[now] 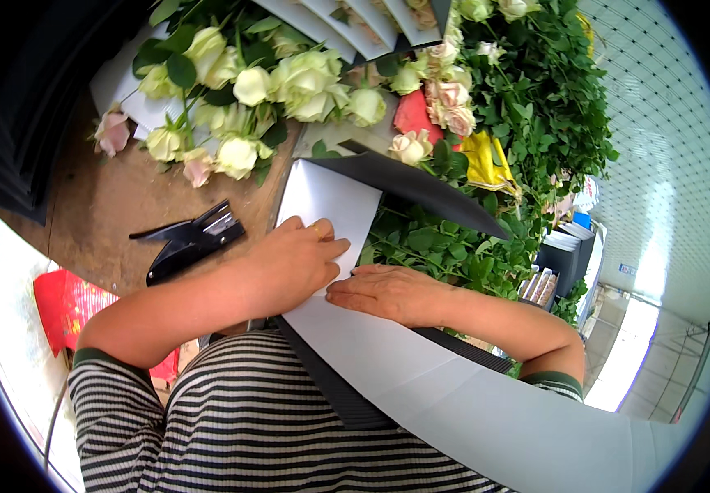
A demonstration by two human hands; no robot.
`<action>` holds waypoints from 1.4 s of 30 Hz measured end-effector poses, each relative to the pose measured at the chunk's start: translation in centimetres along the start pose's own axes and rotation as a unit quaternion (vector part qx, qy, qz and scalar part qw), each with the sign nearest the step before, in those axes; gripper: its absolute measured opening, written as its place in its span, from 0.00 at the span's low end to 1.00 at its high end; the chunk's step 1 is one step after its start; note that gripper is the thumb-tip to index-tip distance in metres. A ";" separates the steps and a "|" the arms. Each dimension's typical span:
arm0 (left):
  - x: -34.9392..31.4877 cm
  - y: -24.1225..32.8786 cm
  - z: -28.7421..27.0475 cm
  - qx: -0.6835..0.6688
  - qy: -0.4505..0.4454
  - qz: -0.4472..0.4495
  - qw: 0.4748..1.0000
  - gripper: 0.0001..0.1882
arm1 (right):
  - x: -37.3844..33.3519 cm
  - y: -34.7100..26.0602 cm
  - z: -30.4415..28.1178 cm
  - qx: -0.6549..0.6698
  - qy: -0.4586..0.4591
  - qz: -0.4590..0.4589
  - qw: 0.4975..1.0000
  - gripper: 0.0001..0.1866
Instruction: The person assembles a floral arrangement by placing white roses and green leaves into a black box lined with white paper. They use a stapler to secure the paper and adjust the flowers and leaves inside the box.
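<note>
A long white sheet of card (437, 378) with a black ribbed underside runs from the table across my lap toward the lower right. My left hand (301, 255), with a ring on one finger, presses on its upper part with bent fingers. Close against it, my right hand (392, 294) grips the sheet at its right edge, fingers together and pointing left. Some fingertips of both hands are hidden. Left of my left hand, a black stapler (196, 240) lies on the brown wooden table (96, 218). A curved black flap (429, 187) sticks out beyond the sheet.
Pale green and pink roses (310, 86) lie at the back of the table, by a slatted holder (363, 25). Dense green rose foliage (527, 107) fills the right side, with a yellow wrapper (490, 164). A red bag (67, 308) is at the left.
</note>
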State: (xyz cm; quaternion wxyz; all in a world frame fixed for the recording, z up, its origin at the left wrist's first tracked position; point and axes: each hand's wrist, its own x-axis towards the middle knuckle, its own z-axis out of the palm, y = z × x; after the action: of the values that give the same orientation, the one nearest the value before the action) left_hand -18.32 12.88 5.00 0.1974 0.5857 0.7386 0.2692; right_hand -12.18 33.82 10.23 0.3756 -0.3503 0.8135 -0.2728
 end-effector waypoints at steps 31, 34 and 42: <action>0.5 -0.5 -1.0 -0.058 -0.002 0.011 0.998 0.21 | -16.0 -4.7 -13.3 -0.229 0.513 0.234 0.793 0.15; 0.2 -1.5 0.0 -0.244 0.093 -0.049 0.964 0.21 | -11.8 -7.9 -9.7 -0.102 0.377 0.167 0.905 0.18; 1.6 -3.4 -2.1 -0.517 -0.011 -0.149 0.843 0.26 | -6.7 -1.4 0.6 0.068 0.227 0.207 0.949 0.24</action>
State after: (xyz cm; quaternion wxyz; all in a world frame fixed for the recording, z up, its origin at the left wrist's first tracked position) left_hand -22.56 13.54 4.50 0.5173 0.2849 0.5685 0.5728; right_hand -8.03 38.01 13.71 0.2521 -0.0761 0.9115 -0.3160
